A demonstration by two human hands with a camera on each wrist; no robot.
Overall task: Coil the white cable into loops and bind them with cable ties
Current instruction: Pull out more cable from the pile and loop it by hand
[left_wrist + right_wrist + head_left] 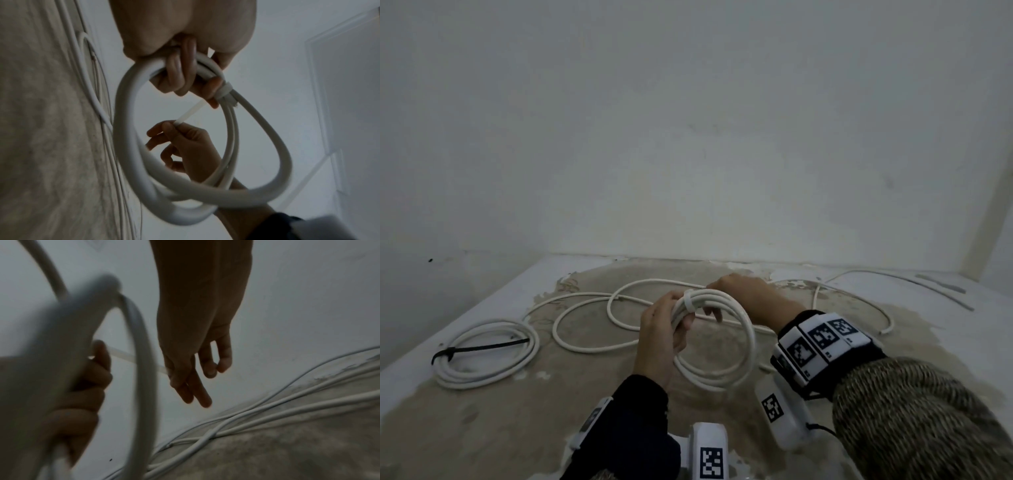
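My left hand [678, 329] grips a coil of white cable [748, 339] and holds it up off the stained surface. A white cable tie [688, 300] is wrapped round the loops just above my left fingers. In the left wrist view the tie's head [225, 91] sits against the bundle and its tail [191, 112] runs down across the loop. My right hand [176, 128] pinches the end of that tail between thumb and forefinger. In the right wrist view the right hand [185, 374] is beyond the blurred coil [144, 369], with the tail [123, 354] stretched back to my left hand [86, 382].
A second white coil [493, 325], bound with a black cable tie [482, 347], lies at the left of the stained surface [517, 428]. Loose white cable [654, 281] snakes in loops behind my hands and off to the right. A pale wall stands close behind.
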